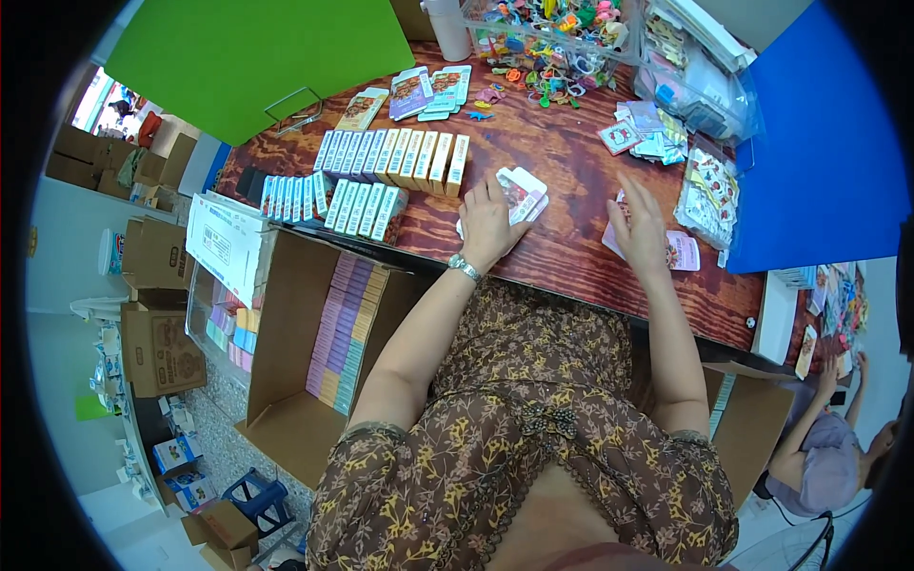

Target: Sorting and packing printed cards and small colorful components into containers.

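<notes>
My left hand [487,224] lies on a small stack of flat white-and-pink cartons [526,195] near the table's front edge. Its thumb is spread away from the fingers, and the palm hides part of the stack. To the right, my right hand [638,233] hovers over or touches a pink flat carton [682,250]; which of the two I cannot tell. Its fingers are stretched out, with nothing visible between them. Left of my left hand, narrow boxes [409,157] stand in a long row, with a shorter row of green-edged boxes [367,209] in front.
Flat cartons [411,93] lie at the back left. A clear bin of colourful small toys [562,38] stands at the back. Bagged packets [709,186] lie by the blue panel [828,143]. Below the edge is a cardboard box [286,324] of packed boxes. Another person [828,466] works at right.
</notes>
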Tool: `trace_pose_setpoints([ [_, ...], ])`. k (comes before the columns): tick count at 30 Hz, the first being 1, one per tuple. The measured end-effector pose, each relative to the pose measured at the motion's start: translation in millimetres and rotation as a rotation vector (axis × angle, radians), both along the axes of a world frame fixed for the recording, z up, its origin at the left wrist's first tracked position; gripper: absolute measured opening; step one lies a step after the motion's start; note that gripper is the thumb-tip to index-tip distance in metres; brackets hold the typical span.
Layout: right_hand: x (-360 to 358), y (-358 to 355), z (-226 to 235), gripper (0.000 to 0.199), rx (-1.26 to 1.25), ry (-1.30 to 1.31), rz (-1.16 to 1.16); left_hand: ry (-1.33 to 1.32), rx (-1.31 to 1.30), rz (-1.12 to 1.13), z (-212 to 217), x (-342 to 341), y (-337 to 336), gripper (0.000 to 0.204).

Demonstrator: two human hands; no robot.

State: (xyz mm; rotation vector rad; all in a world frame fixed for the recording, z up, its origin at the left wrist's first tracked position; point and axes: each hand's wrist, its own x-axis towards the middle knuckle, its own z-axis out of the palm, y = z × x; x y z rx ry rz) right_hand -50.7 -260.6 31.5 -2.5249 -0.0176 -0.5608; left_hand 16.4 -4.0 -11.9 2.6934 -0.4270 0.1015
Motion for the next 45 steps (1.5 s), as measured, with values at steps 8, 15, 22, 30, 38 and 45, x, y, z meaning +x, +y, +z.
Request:
trace_pose_setpoints([
  [8, -14.9, 72.2, 22.6, 0.039, 0.087, -0.249, 0.282, -0.099, -0.517, 0.025, 49.7, -29.8, -8.4, 0.073],
  [15, -17.1, 86.0, 25.3, 0.031, 0.056, -0.362, 0.251, -0.324, -0.619, -0.165, 66.8, -54.2, -11.7, 0.075],
  [22, -28.4, 81.2, 44.4, 0.023, 0.823, -0.002, 0.295, -0.336, -0.592, -0.261, 72.6, -56.0, -6.1, 0.067],
  [30, -26.4, 83.1, 30.8, 0.025, 1.099, 0.158, 0.296, -0.407, -0.454, -0.268, 67.3, -60.3, -6.6, 0.073],
  [38, -27.9, 86.9, 49.6, 0.020, 0.628, -0.035, 0.236, -0.374, -0.405, -0.226, 74.5, -66.7, -7.7, 0.091],
  [45, -25.7, 83.4, 41.7, 0.015, 0.662, 0.084, 0.188, -0.563, -0.105, -0.266, 63.5, -70.4, -10.9, 0.088],
])
